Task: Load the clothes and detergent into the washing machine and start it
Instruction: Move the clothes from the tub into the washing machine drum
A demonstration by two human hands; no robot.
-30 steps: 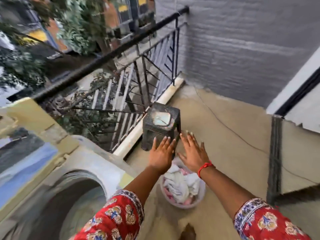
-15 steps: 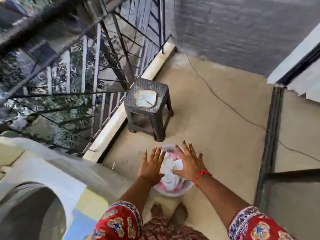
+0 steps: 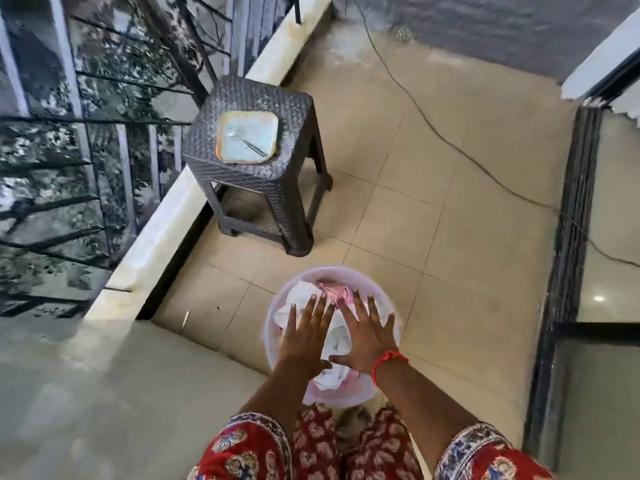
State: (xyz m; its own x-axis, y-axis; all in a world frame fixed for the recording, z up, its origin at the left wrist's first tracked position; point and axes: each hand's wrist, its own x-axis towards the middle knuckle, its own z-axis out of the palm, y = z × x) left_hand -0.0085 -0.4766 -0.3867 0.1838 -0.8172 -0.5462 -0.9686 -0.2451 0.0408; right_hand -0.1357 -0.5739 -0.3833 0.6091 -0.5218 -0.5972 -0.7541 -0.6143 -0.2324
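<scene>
Clothes (image 3: pixel 334 336) sit in a round translucent pinkish tub (image 3: pixel 277 306) on the floor tiles, right in front of my feet. White crumpled fabric mostly, pink piece toward the far side of the pile. My left hand (image 3: pixel 304 336) and right hand (image 3: pixel 369 334) are both flat, fingers spread, palms down over the pile, gripping nothing. Can't tell if the palms are pressing on the cloth or just above it. Red thread (image 3: pixel 388 360) on my right wrist.

Edges: tub rim is clear of everything around it. Dark woven-pattern plastic stool (image 3: pixel 263 161) stands beyond the tub, near but apart, four legs, against the pale kerb (image 3: pixel 166 233). On its seat, a square pale container (image 3: pixel 247 136) with rounded corners and a metal spoon (image 3: pixel 249 142) lying inside.

Open room: bare beige tiled floor (image 3: pixel 450 220) to the right of tub and stool, crossed by a thin dark cable (image 3: pixel 446 140). Right side bounded by a dark sliding-door track (image 3: pixel 568 220). Left side bounded by kerb and dark metal railing (image 3: pixel 86 133), foliage behind. Grey textured wall (image 3: pixel 485 26) at the far end.
</scene>
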